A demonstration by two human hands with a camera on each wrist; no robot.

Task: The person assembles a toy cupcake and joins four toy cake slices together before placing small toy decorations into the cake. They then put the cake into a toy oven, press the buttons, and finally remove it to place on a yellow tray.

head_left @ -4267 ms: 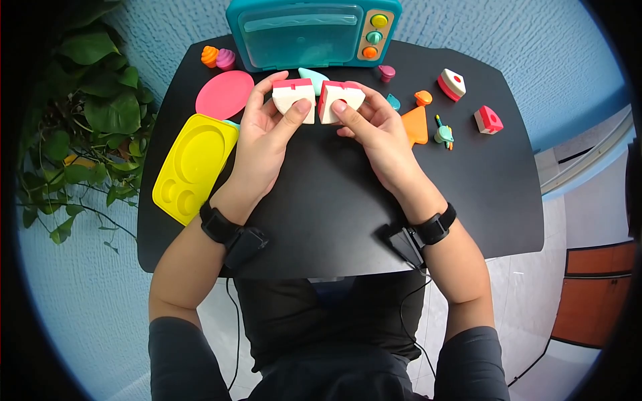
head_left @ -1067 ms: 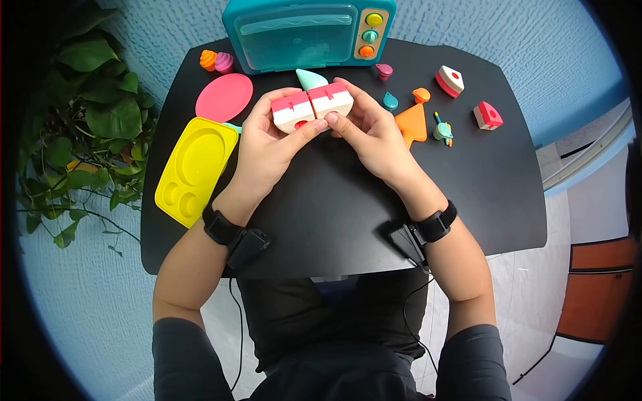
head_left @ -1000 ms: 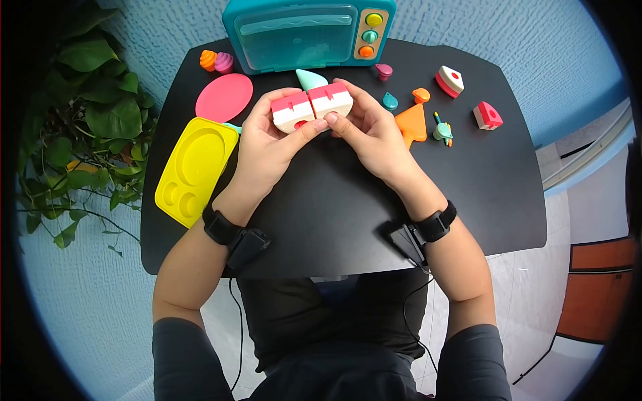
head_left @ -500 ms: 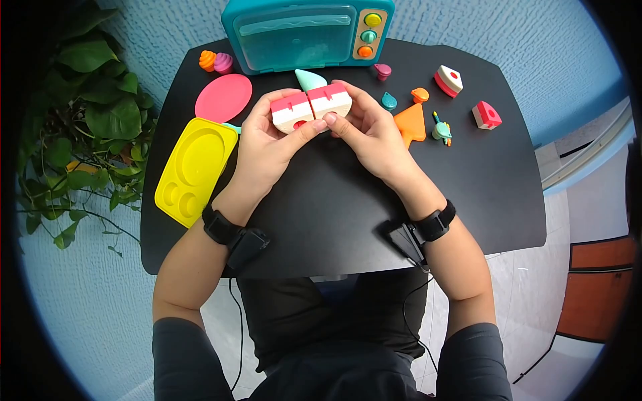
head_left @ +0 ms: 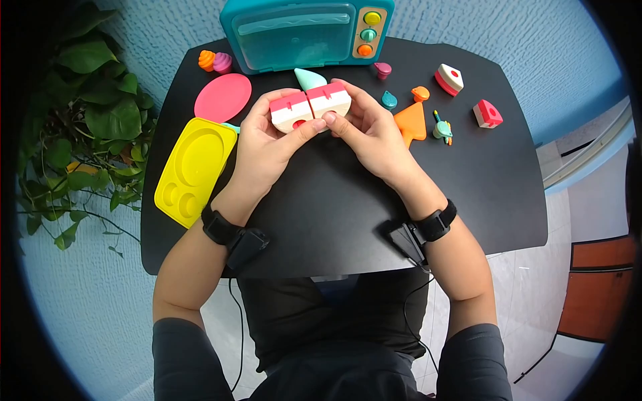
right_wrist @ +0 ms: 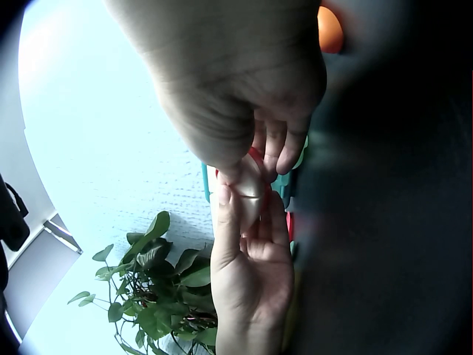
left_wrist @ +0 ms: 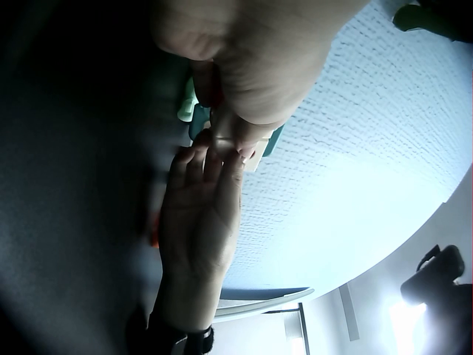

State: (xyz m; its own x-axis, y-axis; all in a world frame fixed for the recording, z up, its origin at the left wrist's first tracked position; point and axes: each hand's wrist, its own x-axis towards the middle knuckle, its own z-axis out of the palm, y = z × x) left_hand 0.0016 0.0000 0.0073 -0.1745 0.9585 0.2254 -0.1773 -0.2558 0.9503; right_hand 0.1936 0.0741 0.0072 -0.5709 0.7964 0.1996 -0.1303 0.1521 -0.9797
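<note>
In the head view my left hand grips a toy cake slice with a red top, white sides and a red round spot low on its near face. A matching toy cake slice is held by my right hand. The two slices stand side by side over the table, a thin seam between them. Both thumbs press the near faces and their tips almost meet; the other fingers lie behind, partly hidden. In the right wrist view the pale undersides of the joined slices show between the hands.
A teal toy oven stands at the back. Left are a pink plate and yellow tray; right, an orange triangular spatula, a candle-like piece, and two more cake slices. A mint cone-shaped piece shows behind the hands.
Over four seconds ago the slices were apart with a gap between them; they have since been brought together and tilted so the tops show. In the last second the hands have hardly moved.
</note>
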